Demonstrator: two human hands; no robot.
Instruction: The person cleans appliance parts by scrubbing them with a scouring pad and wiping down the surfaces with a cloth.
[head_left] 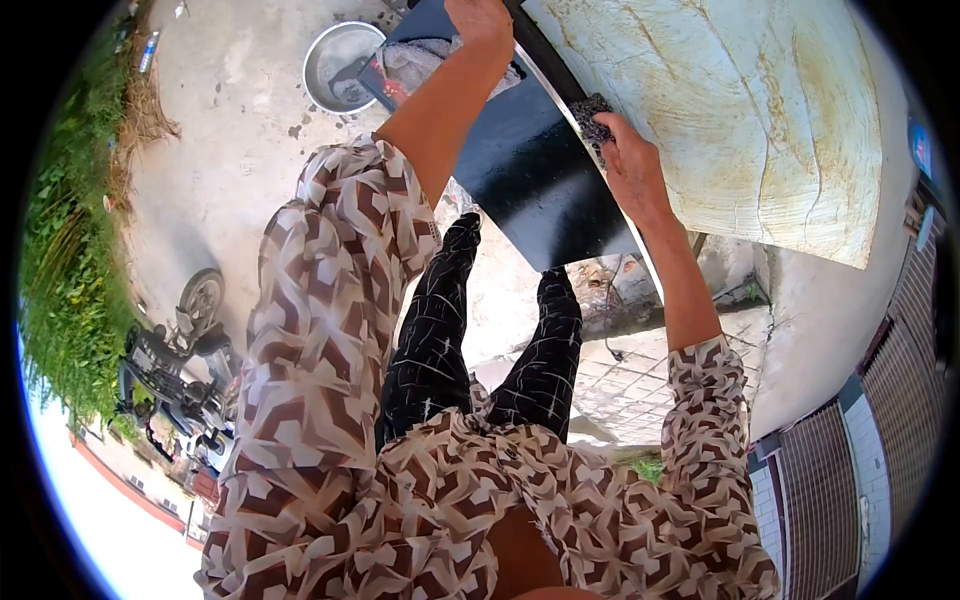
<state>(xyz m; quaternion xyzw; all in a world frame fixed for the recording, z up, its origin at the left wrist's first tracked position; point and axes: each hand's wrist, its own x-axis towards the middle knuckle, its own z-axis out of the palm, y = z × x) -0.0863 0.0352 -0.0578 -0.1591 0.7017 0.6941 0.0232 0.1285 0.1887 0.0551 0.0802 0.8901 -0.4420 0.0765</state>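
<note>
My right hand (632, 170) is closed around a dark grey scouring pad (592, 115), which it presses at the pale edge strip between two surfaces. To the left of that strip is a glossy black panel (530, 165), wet-looking and reflective. On the strip's other side is a large whitish panel (730, 110) with brown streaks and stains. My left hand (480, 20) is at the top edge of the view, over the far end of the black panel; its fingers are cut off. Just below it a grey cloth (412, 65) lies on the panel.
A metal basin (312, 70) with greyish water stands on the concrete ground (230, 120) at upper left. A parked motorcycle (185, 370) is at the left, beside green plants (75, 270). Brown slatted shutters (820, 490) line the wall at lower right.
</note>
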